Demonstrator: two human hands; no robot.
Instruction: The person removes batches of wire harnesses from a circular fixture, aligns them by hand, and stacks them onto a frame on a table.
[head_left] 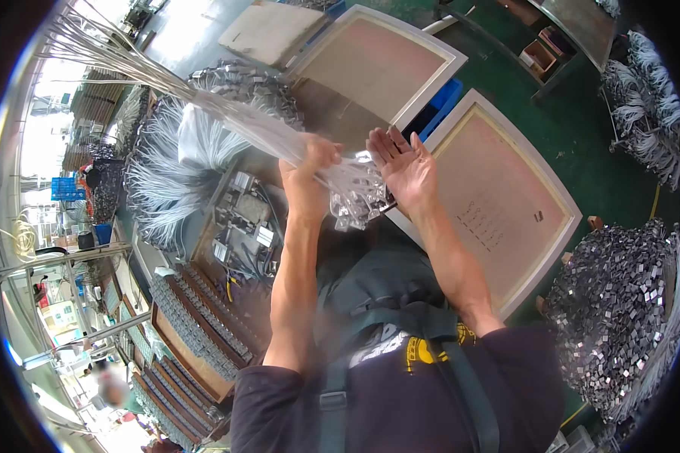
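My left hand [307, 170] is wrapped round a long bundle of pale wires [257, 128], which stretches up and to the left, its far ends fanned out. Below and right of that hand hang the bundle's near ends, with small shiny metal pieces [353, 198]. Close beside these pieces my right hand [408, 170] is held palm up, fingers spread, with nothing in it. Whether its edge touches the pieces cannot be made out.
Framed panels [506, 204] lie right and above, a blue bin [442, 102] between them. Left is a heap of wires [166, 166] and a tray of metal parts [245, 219]. Racks of parts [196, 325] stand lower left, a pile of metal pieces [612, 309] at right.
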